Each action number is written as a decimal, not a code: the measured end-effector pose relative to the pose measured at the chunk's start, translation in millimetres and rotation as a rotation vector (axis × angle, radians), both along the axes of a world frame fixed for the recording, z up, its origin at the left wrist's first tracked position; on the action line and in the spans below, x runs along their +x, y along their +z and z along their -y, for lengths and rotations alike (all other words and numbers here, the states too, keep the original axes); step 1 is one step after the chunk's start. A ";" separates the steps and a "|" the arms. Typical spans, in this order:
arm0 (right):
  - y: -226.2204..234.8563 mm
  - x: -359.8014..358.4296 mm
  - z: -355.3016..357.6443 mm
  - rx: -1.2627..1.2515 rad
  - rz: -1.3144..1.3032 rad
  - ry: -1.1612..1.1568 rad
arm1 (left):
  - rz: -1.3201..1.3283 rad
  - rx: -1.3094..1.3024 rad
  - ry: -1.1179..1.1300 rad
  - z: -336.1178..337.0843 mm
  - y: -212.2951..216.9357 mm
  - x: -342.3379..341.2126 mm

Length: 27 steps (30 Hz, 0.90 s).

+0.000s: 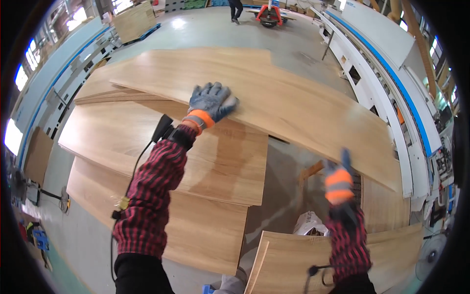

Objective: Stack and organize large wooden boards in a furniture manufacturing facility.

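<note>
A long wood-grain board stretches across the upper middle, its right end reaching out past the stacks on the left. My left hand, in a grey-blue work glove with an orange cuff, lies on the board's near edge with fingers stretched out. Farther right, my right hand, gloved alike and blurred, is at the same near edge; one digit shows over the top and the other fingers are mostly hidden beneath. Under the board's left part, more wood-grain panels lie stacked.
A lower panel juts out at the near left. Another panel lies at the near right, by a white bag. Long white machines with blue strips flank both sides. A red pallet jack and a person are far off.
</note>
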State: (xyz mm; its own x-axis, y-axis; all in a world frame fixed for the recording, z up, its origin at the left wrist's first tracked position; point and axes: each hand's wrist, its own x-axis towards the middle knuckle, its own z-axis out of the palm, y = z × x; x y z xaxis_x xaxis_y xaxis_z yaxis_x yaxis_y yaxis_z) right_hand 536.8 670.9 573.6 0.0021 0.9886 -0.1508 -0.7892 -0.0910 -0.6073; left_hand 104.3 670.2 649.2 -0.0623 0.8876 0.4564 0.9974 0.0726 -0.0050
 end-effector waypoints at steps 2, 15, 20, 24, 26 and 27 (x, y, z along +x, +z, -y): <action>-43.0 -31.6 -46.3 -0.121 -0.033 0.088 | 0.068 -0.153 -0.001 -30.5 -12.6 20.7; -31.0 86.1 -129.8 0.110 0.215 -0.314 | -0.002 -0.006 0.308 -62.0 -37.4 -89.6; -27.6 42.7 -139.8 0.001 0.291 -0.066 | -0.133 -0.104 0.379 -61.5 -40.4 -101.6; -23.1 -12.7 -173.0 -0.024 0.366 0.119 | -0.156 -0.058 0.280 -77.7 -53.5 -123.2; -16.1 -41.4 -183.5 -0.058 0.414 0.099 | -0.117 -0.077 0.275 -89.4 -55.7 -119.2; -13.7 -57.7 -189.6 -0.086 0.441 0.079 | -0.116 -0.078 0.271 -90.4 -61.1 -122.3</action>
